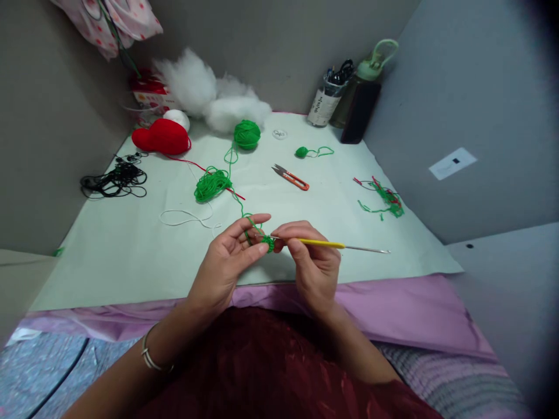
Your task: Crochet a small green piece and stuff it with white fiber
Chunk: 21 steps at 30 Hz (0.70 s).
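Note:
Between thumb and fingers, my left hand (225, 259) pinches a small green crochet piece (269, 243), with green yarn running over its fingers. My right hand (317, 262) is closed around a crochet hook (327, 242) with a yellow handle and metal ends. The hook's left tip meets the top of the piece; whether it passes through a stitch I cannot tell. From my left hand the strand leads back to a loose green yarn heap (212, 185) and a green yarn ball (247, 135) behind it.
Orange thread snips (290, 177) lie beyond my hands. Red yarn (163, 137), black cord (117, 179) and white stuffing (236, 112) are at the left and back. Yarn scraps (386, 198) lie right. A pen cup (325, 103), bottle (369, 73) and phone (360, 113) stand back right.

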Available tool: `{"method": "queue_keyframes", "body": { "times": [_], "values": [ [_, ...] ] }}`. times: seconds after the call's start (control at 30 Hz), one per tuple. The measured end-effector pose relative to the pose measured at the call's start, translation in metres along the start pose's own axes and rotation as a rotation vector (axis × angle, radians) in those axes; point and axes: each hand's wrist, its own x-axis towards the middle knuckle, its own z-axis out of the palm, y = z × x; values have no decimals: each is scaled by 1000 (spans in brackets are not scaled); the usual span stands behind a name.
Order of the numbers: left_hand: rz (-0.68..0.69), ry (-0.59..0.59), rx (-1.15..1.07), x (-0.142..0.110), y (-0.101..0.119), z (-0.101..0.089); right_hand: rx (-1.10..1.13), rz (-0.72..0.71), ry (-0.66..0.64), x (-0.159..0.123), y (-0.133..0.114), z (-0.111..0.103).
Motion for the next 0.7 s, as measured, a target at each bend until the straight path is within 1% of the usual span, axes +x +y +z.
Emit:
{"method": "queue_keyframes", "body": {
  "times": [0.1, 0.17, 0.23, 0.37, 0.47, 0.53, 0.6, 0.63, 0.7],
  "values": [
    [-12, -30, -36, 1, 1, 0, -46, -22, -21, -2, 0, -1],
    [-53, -55, -53, 1, 4, 0, -25, 2, -31, -3, 1, -2],
    [-110, -78, -75, 1, 7, 0, 69, 76, -16, -2, 2, -4],
    [-208, -147, -137, 2, 10, -3, 283, 266, 59, 4, 1, -10],
    [-238, -190, -191, 3, 8, -4, 396, 368, 60, 9, 0, -13],
    [-225, -184, -192, 3, 6, -4, 447, 415, 38, 10, 1, -13],
    [-173, -152, -139, 2, 3, -3, 414, 387, 18, 7, 2, -11],
    [-133, -133, -101, 2, 1, -2, 349, 336, 12, 5, 2, -10],
    [-49, -95, -32, 1, -3, -1, 163, 191, 7, 1, 3, -6]
  ]
}}
